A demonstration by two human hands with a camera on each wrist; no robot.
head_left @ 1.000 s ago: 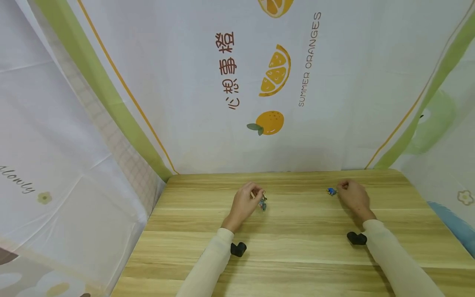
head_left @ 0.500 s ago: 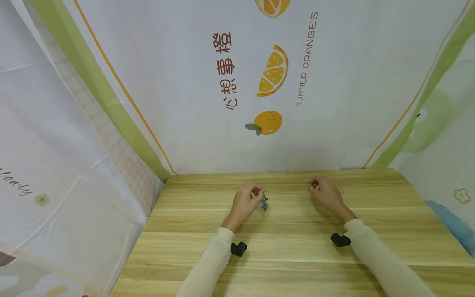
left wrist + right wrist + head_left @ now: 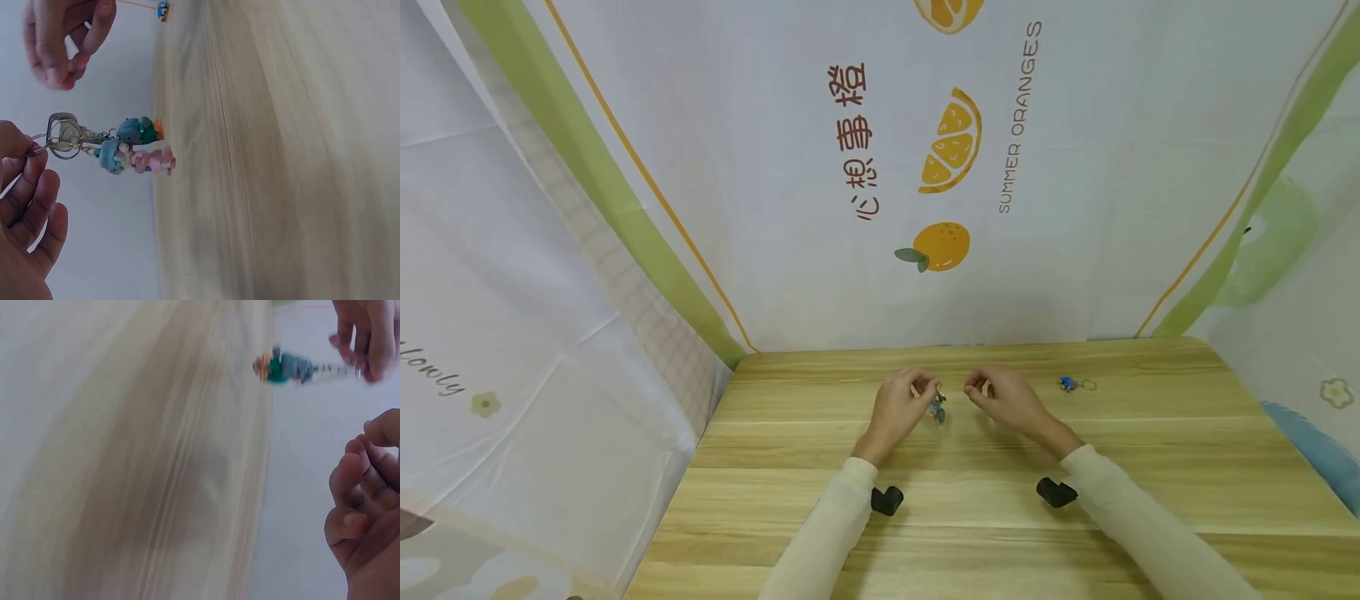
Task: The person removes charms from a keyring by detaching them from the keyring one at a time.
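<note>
In the head view, my left hand is above the middle of the table, pinching the ring of a keychain. The left wrist view shows metal rings and a clasp, with two small figures dangling: one grey and green with orange feet, one pink with a blue-grey cap. My right hand is just right of the keychain, apart from it. Its fingers are loosely bent, thumb near the forefinger, and nothing shows between them in the right wrist view. A blue figure keychain lies on the table farther right.
A white cloth printed with oranges hangs behind the table's back edge. More cloth hangs along the left side. Black wrist mounts stick out beneath both sleeves.
My right hand has moved left from beside the blue keychain, which now shows fully on the table with its ring. My left hand still pinches its keychain, barely shifted.
</note>
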